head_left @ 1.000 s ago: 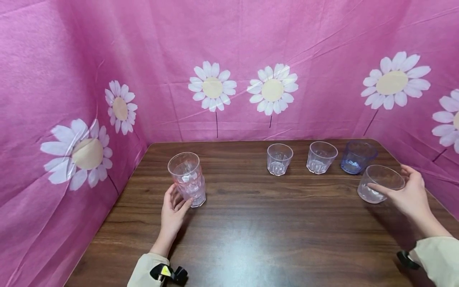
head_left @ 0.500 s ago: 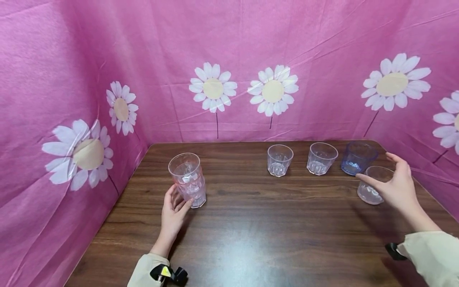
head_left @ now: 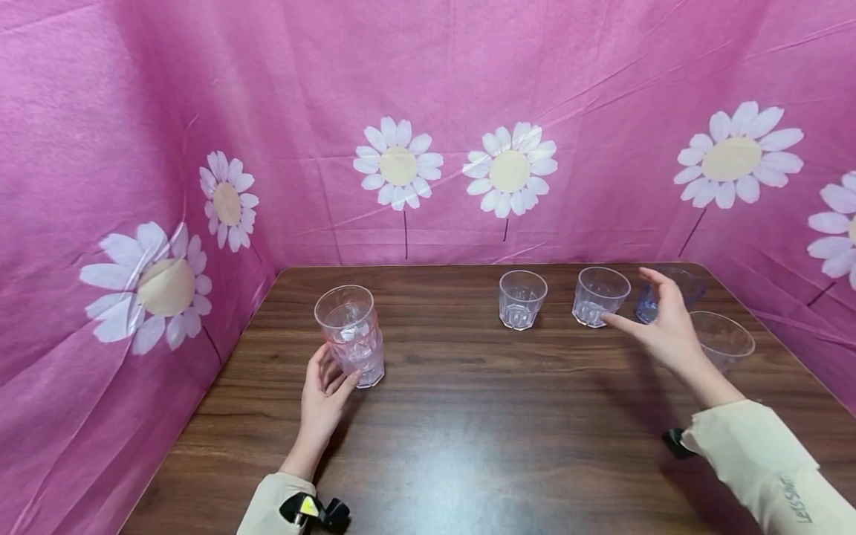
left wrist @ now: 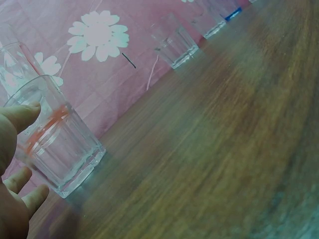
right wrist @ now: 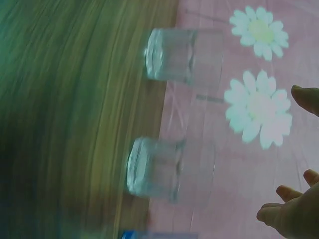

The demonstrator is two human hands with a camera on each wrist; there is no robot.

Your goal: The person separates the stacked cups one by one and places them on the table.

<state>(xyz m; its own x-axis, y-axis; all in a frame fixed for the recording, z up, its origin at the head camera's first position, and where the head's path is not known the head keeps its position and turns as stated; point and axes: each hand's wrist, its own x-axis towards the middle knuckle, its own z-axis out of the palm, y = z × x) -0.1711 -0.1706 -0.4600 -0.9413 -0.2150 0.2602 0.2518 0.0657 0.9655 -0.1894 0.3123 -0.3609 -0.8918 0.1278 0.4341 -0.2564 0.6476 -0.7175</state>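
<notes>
My left hand (head_left: 324, 394) grips the lower part of a stack of clear plastic tumblers (head_left: 349, 327), with a reddish tint around the middle. The left wrist view shows thumb and fingers about the stacked tumblers (left wrist: 75, 154), whose base stands on the wood. My right hand (head_left: 671, 334) is above the table with thumb and fingers spread, nothing between them. Its thumb tip comes up close to a clear tumbler (head_left: 595, 293). Partly behind this hand are a blue tumbler (head_left: 689, 286) and another clear tumbler (head_left: 725, 338).
One more clear tumbler (head_left: 521, 301) stands upright at the back, left of the others. The brown wooden table (head_left: 455, 416) ends at a pink cloth (head_left: 448, 89) printed with daisies, which hangs behind it and at both sides.
My right hand has let go of the rightmost clear tumbler and travelled left, past the blue one, toward the clear tumbler beside it. The left hand and its stack stay in place.
</notes>
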